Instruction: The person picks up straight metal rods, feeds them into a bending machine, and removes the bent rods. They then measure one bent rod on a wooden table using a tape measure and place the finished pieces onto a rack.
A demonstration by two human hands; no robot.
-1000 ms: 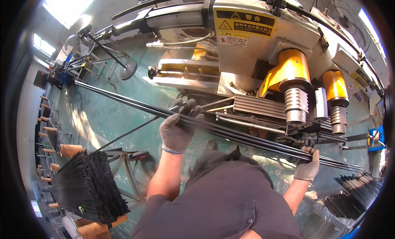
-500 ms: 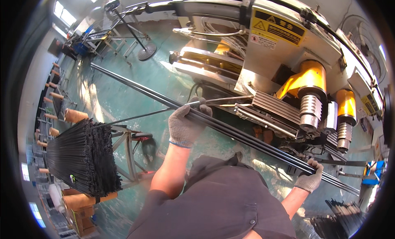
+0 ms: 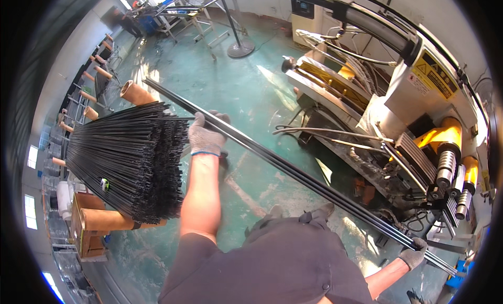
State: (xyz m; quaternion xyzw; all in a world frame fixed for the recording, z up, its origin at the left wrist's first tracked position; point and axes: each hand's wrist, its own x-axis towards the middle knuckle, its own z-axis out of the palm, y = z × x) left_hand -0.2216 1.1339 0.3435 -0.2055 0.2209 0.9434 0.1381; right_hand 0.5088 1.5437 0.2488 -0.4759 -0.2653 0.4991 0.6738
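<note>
Several long, thin black metal tubes (image 3: 293, 165) lie slantwise across my front, from upper left to lower right. In a grey knitted glove, my left hand (image 3: 208, 138) is closed around them toward their far left end. A single dark rod runs from that hand toward the stack, but whether the hand grips it I cannot tell. My right hand (image 3: 413, 255), gloved too, is wrapped around the tubes close to their lower right end. Left of my left hand is a big stack of black tubes (image 3: 126, 155), its uneven ends facing me.
Cardboard rollers (image 3: 137, 93) flank the stack, with a cardboard box (image 3: 90, 233) below. At right stands a machine with orange cylinders (image 3: 443, 136), hoses and a yellow warning label (image 3: 435, 76). A round-based stand (image 3: 241, 48) is on the green floor (image 3: 262, 110). A person is far back left.
My view has turned left, so the machine sits farther right. Both hands still hold the tubes; my left hand is now beside the stack.
</note>
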